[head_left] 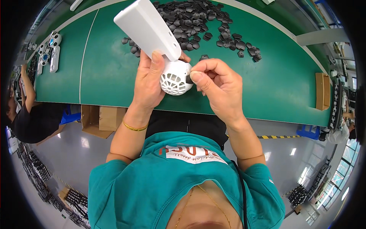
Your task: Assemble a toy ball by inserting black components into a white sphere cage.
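Observation:
My left hand [146, 87] grips a white plastic housing [146, 28], a long rectangular body with a round, cage-like ball end [174, 81]. The body points up and to the left, and the ball faces me. At the ball's right side, the thumb and forefinger of my right hand [225, 87] pinch a small black piece [189, 79], held against the openwork. Fingers cover part of that piece, so how far it sits in the ball cannot be seen. Beyond my hands lies a pile of black, mostly five-sided pieces [187, 24].
The green table [106, 76] spans the view. White devices with black-and-white ball ends [54, 40] lie at its far left. A cardboard box [322, 91] stands at the right end. Open cartons [110, 117] sit below the front edge, and another person [36, 118] is at the left.

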`<state>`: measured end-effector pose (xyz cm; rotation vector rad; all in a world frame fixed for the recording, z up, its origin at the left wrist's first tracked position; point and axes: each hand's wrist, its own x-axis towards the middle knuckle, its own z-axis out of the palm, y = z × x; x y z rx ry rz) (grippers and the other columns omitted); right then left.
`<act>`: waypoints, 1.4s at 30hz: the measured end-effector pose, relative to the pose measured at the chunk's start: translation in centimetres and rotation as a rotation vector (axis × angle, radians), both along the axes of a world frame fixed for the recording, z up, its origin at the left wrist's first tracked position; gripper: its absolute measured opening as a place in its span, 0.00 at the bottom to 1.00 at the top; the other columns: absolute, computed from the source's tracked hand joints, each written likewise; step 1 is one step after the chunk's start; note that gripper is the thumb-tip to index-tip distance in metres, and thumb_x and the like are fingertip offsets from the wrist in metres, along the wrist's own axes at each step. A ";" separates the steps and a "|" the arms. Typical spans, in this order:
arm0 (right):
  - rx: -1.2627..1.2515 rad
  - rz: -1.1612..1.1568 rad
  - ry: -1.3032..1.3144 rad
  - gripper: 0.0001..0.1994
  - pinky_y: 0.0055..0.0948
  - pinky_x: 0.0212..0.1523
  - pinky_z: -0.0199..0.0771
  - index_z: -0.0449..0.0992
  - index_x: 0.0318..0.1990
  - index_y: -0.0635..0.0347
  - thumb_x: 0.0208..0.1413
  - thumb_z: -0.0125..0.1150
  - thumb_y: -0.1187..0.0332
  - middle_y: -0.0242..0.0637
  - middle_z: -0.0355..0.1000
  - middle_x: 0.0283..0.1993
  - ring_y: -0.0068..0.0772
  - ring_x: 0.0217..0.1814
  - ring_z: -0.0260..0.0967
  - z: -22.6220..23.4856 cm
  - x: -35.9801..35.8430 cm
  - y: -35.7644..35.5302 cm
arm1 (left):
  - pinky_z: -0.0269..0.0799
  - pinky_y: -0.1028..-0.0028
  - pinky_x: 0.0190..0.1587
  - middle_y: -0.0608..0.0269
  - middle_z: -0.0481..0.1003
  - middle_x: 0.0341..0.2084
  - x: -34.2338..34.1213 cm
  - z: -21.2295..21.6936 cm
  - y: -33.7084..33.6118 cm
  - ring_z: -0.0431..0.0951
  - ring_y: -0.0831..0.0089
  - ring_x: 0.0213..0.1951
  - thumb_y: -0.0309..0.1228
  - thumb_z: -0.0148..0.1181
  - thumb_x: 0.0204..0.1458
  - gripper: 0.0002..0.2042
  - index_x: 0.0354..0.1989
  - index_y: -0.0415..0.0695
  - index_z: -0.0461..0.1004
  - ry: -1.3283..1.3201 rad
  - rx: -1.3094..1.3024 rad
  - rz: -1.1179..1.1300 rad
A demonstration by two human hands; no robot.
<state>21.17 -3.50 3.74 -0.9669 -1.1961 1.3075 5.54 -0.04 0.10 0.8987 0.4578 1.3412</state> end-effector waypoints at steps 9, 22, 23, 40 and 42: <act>0.038 0.031 -0.070 0.08 0.13 0.26 0.66 0.72 0.38 0.65 0.54 0.64 0.73 0.30 0.70 0.34 0.14 0.33 0.66 -0.7 0.2 0.7 | 0.77 0.70 0.41 0.52 0.72 0.40 0.2 -0.1 -0.1 0.77 0.66 0.41 0.41 0.45 0.63 0.19 0.54 0.41 0.56 0.055 0.067 0.031; -0.242 0.229 -0.117 0.11 0.15 0.24 0.68 0.69 0.39 0.62 0.52 0.65 0.72 0.30 0.69 0.34 0.14 0.33 0.67 -1.6 1.7 0.9 | 0.75 0.73 0.38 0.54 0.73 0.37 0.5 -0.8 -1.1 0.77 0.71 0.36 0.38 0.53 0.60 0.18 0.51 0.39 0.59 0.204 -0.004 0.063; -0.165 0.218 -0.161 0.11 0.16 0.24 0.69 0.70 0.39 0.62 0.51 0.65 0.72 0.30 0.69 0.34 0.15 0.33 0.68 -2.0 2.0 1.2 | 0.75 0.73 0.38 0.54 0.73 0.37 0.6 -0.6 -1.0 0.77 0.71 0.36 0.38 0.53 0.60 0.18 0.51 0.39 0.59 0.204 -0.004 0.059; 0.699 -0.280 -1.242 0.09 0.35 0.35 0.74 0.76 0.37 0.63 0.46 0.64 0.77 0.41 0.72 0.35 0.43 0.38 0.71 -4.6 12.8 5.6 | 0.80 0.69 0.35 0.57 0.71 0.33 -0.3 0.5 -0.1 0.78 0.66 0.37 0.36 0.48 0.62 0.14 0.50 0.40 0.60 0.044 -0.254 0.068; 0.690 -0.275 -1.309 0.08 0.35 0.35 0.74 0.76 0.37 0.63 0.48 0.63 0.77 0.41 0.72 0.35 0.44 0.37 0.71 -4.5 12.6 5.7 | 0.80 0.70 0.35 0.58 0.71 0.33 -0.3 0.6 0.0 0.78 0.67 0.37 0.36 0.48 0.62 0.14 0.50 0.41 0.60 0.040 -0.258 0.066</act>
